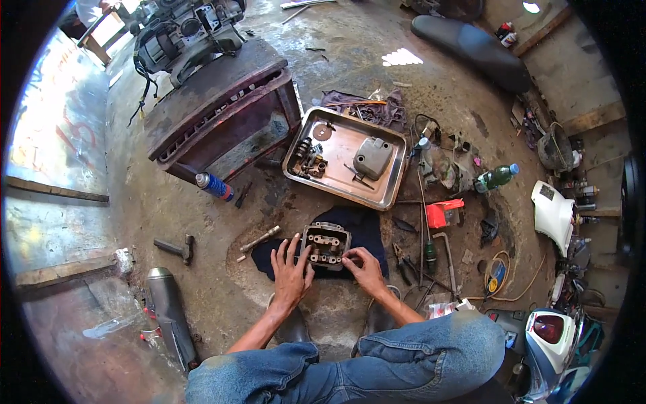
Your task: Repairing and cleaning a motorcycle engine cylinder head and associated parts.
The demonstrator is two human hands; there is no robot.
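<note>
An engine cylinder head (pixel 326 240), a grey metal block with an open top and shafts inside, lies on a dark blue cloth (pixel 367 232) between my feet. My left hand (pixel 289 275) rests at its left side, fingers stretched and spread, a fingertip touching the edge. At its lower right corner my right hand (pixel 367 271) pinches the rim between thumb and fingers. Whether a small part sits in that pinch is hidden. Just beyond, a metal tray (pixel 336 176) holds a grey engine cover (pixel 373 159), a camshaft (pixel 303 147) and small parts.
To the left lie a hammer (pixel 176 249), a socket tool (pixel 260 238), a blue spray can (pixel 214 186) and an exhaust silencer (pixel 168 313). On the right are pliers (pixel 404 264), a screwdriver (pixel 430 250), a red container (pixel 441 214) and a green bottle (pixel 496 176). An engine (pixel 185 37) stands on a crate (pixel 222 114).
</note>
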